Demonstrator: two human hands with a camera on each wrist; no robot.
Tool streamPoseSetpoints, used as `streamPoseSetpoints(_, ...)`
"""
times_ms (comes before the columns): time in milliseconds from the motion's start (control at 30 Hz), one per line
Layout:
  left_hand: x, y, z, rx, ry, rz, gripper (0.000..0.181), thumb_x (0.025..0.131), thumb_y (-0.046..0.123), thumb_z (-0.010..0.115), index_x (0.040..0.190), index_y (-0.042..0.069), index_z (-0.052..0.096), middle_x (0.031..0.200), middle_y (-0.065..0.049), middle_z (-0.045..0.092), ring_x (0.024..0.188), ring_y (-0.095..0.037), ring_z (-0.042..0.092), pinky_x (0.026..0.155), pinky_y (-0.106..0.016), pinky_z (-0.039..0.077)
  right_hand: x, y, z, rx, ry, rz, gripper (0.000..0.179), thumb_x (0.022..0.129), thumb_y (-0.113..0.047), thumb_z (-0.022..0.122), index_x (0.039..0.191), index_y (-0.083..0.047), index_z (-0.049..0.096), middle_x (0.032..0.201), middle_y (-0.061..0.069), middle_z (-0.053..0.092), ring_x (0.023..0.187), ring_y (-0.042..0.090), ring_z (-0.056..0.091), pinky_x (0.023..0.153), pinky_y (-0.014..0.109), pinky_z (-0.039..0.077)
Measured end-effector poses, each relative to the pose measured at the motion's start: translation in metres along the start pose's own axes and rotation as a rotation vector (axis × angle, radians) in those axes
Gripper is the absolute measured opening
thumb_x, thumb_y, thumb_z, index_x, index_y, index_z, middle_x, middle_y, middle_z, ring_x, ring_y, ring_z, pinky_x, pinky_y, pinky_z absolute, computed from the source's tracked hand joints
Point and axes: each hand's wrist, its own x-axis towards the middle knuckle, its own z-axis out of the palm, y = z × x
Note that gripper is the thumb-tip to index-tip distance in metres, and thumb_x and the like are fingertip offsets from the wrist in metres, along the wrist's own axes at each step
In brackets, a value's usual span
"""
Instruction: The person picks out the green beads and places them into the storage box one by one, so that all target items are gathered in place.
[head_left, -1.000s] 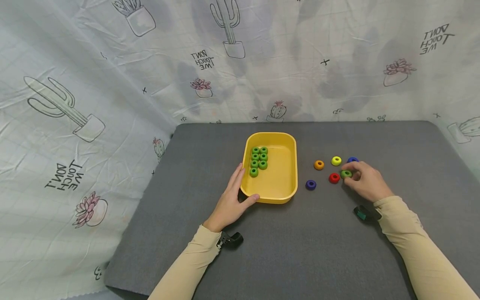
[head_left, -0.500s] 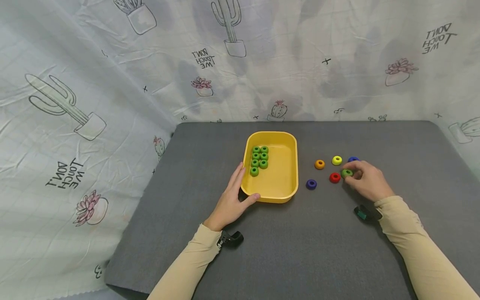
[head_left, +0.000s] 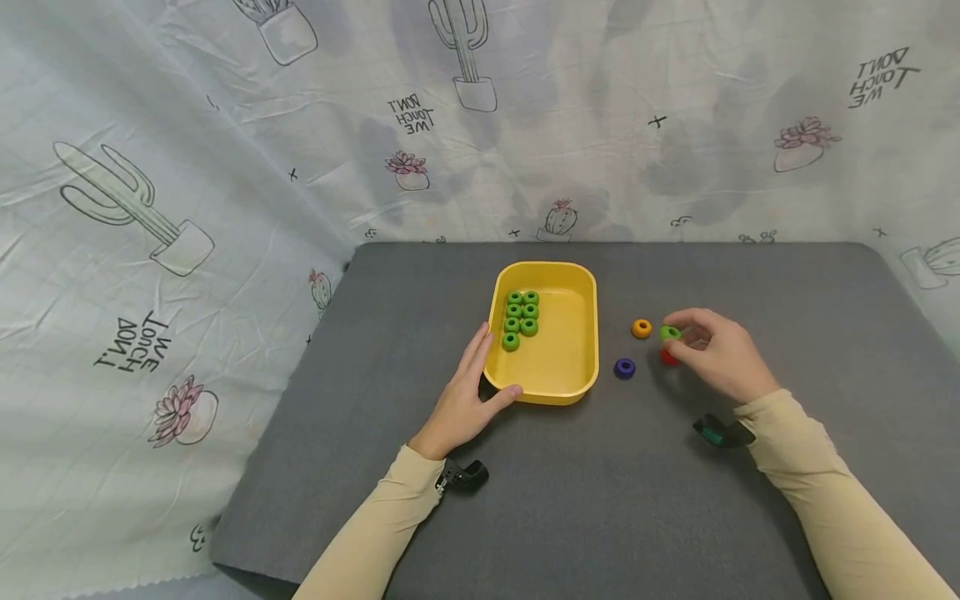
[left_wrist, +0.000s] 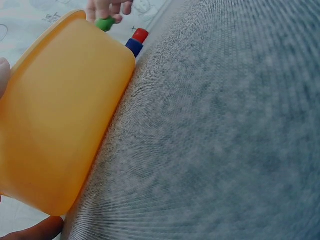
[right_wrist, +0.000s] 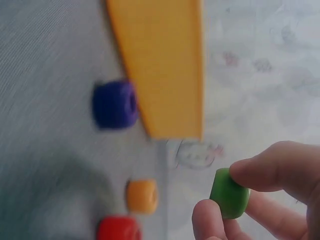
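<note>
My right hand (head_left: pixel 726 357) pinches a green ring-shaped bead (head_left: pixel 670 333) between thumb and fingers. It is lifted off the table, as the green bead (right_wrist: pixel 230 194) in the right wrist view shows. Below it lies a red bead (head_left: pixel 667 358), partly covered by the thumb. My left hand (head_left: pixel 456 410) rests against a yellow tray (head_left: pixel 551 398), with straight fingers along its left side and the thumb at the near rim. Several green beads (head_left: pixel 529 312) sit in two columns on the tray's left part, the right column one shorter.
Right of the tray lie an orange bead (head_left: pixel 641 328) and a dark blue bead (head_left: pixel 625 368). The right hand hides the spot where a yellow and a blue bead lay. A patterned curtain (head_left: pixel 600 150) hangs behind the grey table (head_left: pixel 562 517).
My right hand has lifted the green bead from the table and moved it a little left and away from me, over the red bead. The left hand and tray have stayed put.
</note>
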Motion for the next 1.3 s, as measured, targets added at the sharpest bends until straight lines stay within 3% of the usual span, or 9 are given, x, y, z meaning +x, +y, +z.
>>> streamPoseSetpoints(133, 0.0, 0.0, 0.0, 0.002, -0.001, 0.003, 0.099, 0.097, 0.057, 0.069, 0.169, 0.016, 0.015, 0.177, 0.006, 0.004, 0.161, -0.014, 0.016, 0.125, -0.055, 0.028, 0.005, -0.014, 0.006, 0.048, -0.014, -0.029, 0.03, 0.099, -0.021, 0.072, 0.127, -0.008, 0.069, 0.117, 0.013, 0.071, 0.084, -0.005, 0.061, 0.07, 0.024, 0.053)
streamPoseSetpoints(433, -0.001, 0.0, -0.002, 0.004, 0.0, 0.003, 0.099, 0.097, 0.055, 0.07, 0.169, 0.015, 0.015, 0.177, 0.006, 0.003, 0.161, -0.015, 0.016, 0.125, -0.055, 0.029, 0.025, -0.047, 0.026, 0.089, -0.065, -0.1, 0.029, 0.1, -0.021, 0.073, 0.126, -0.01, 0.069, 0.117, 0.009, 0.069, 0.096, 0.023, 0.065, 0.076, 0.029, 0.055)
streamPoseSetpoints(667, -0.001, 0.0, -0.003, 0.011, -0.007, -0.007, 0.1, 0.096, 0.06, 0.067, 0.169, 0.016, 0.015, 0.176, 0.014, 0.001, 0.161, -0.013, 0.016, 0.126, -0.053, 0.029, 0.042, -0.072, 0.04, 0.098, -0.109, -0.131, 0.029, 0.098, -0.017, 0.075, 0.125, -0.008, 0.07, 0.117, 0.01, 0.07, 0.095, 0.024, 0.066, 0.08, 0.034, 0.056)
streamPoseSetpoints(867, -0.001, 0.001, -0.002, 0.01, -0.006, -0.012, 0.099, 0.097, 0.06, 0.067, 0.169, 0.016, 0.015, 0.175, 0.016, 0.001, 0.161, -0.014, 0.017, 0.125, -0.053, 0.029, 0.056, -0.09, 0.049, 0.083, -0.132, -0.159, 0.028, 0.097, -0.015, 0.076, 0.123, -0.007, 0.07, 0.12, 0.013, 0.07, 0.098, 0.027, 0.069, 0.084, 0.045, 0.058)
streamPoseSetpoints(1300, -0.001, 0.0, -0.003, 0.011, -0.009, -0.011, 0.099, 0.097, 0.059, 0.067, 0.169, 0.016, 0.015, 0.177, 0.01, 0.002, 0.161, -0.013, 0.016, 0.125, -0.054, 0.028, 0.085, -0.116, 0.065, 0.074, -0.198, -0.168, 0.032, 0.096, -0.011, 0.075, 0.127, -0.002, 0.07, 0.126, 0.016, 0.07, 0.101, 0.031, 0.068, 0.087, 0.048, 0.058)
